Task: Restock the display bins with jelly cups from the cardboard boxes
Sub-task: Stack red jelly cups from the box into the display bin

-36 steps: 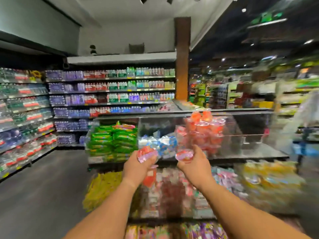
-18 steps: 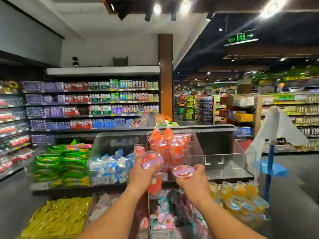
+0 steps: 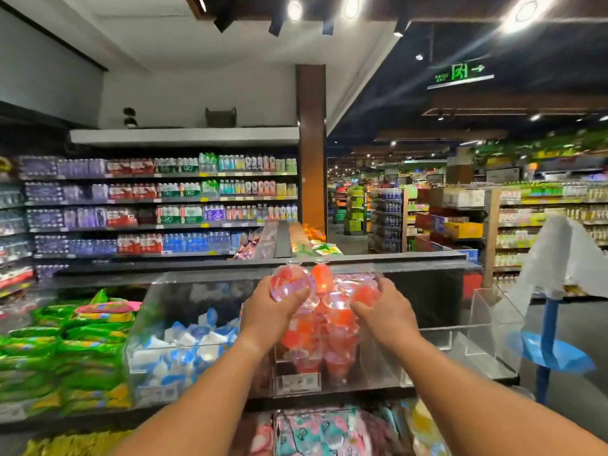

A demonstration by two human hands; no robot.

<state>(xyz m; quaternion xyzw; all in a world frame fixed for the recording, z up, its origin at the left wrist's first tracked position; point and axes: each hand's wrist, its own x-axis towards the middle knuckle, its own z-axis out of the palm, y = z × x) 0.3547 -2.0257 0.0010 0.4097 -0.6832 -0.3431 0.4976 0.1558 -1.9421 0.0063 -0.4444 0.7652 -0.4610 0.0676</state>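
A clear acrylic display bin (image 3: 378, 366) on the upper shelf is heaped with red and orange jelly cups (image 3: 329, 327). My left hand (image 3: 268, 312) grips a red jelly cup (image 3: 289, 284) above the left side of the heap. My right hand (image 3: 385, 311) holds another red jelly cup (image 3: 363, 296) against the top right of the heap. No cardboard box is in view.
A bin of blue-and-white packets (image 3: 184, 343) stands left of the jelly bin, with green bags (image 3: 62, 350) further left. An unfilled clear bin (image 3: 473, 327) is on the right. A blue stand (image 3: 549, 353) rises at the far right. Lower bins (image 3: 316, 429) hold pastel sweets.
Both hands rose and moved forward with their cups from in front of the bin to the top of the heap. The view tilted up and steadied.
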